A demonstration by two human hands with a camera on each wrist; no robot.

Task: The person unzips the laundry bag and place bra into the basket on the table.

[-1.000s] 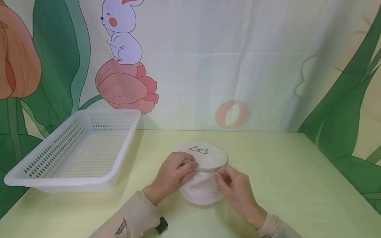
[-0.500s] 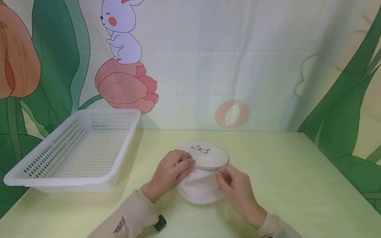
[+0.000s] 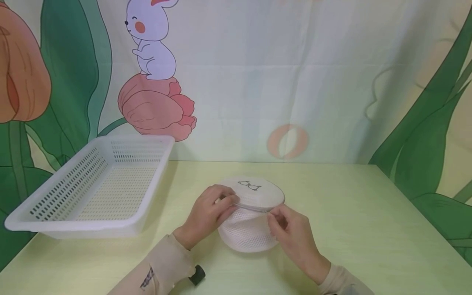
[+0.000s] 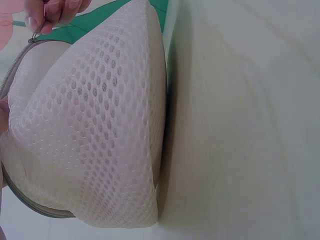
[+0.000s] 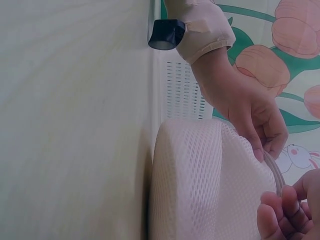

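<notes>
The thumb and forefinger of my right hand [image 3: 293, 235] are pinched together on the little zipper pull [image 4: 33, 38], with no gap that I can see, and the other fingers curl in behind. My left hand [image 3: 204, 213] has the rim of the white mesh laundry bag [image 3: 250, 237] nipped between thumb and bent fingers, a little way along the grey zipper [image 3: 252, 208] from my right.

The bag stands on the desk [image 3: 350, 229] between my hands, right in front of me — round and squat, its near side creased and sagging inward under the rim. Its flat round lid [image 3: 265, 194] lies on top, tilted slightly toward me and bearing a small dark outline print [image 3: 249, 185]. How far the zipper is done up I can't tell.

Beige sleeves cover both my forearms; the left sleeve [image 3: 162, 262] has a dark patterned mark, and a black object [image 3: 198, 275] sticks out beneath its cuff. Well off to my left sits a white slotted plastic basket [image 3: 85, 226], apart from the bag. Behind the desk hangs a printed cloth [image 3: 332, 82] — a white rabbit [image 3: 156, 59] perched on a pink tulip [image 3: 153, 108], with big green leaves [image 3: 70, 69] beside them.
</notes>
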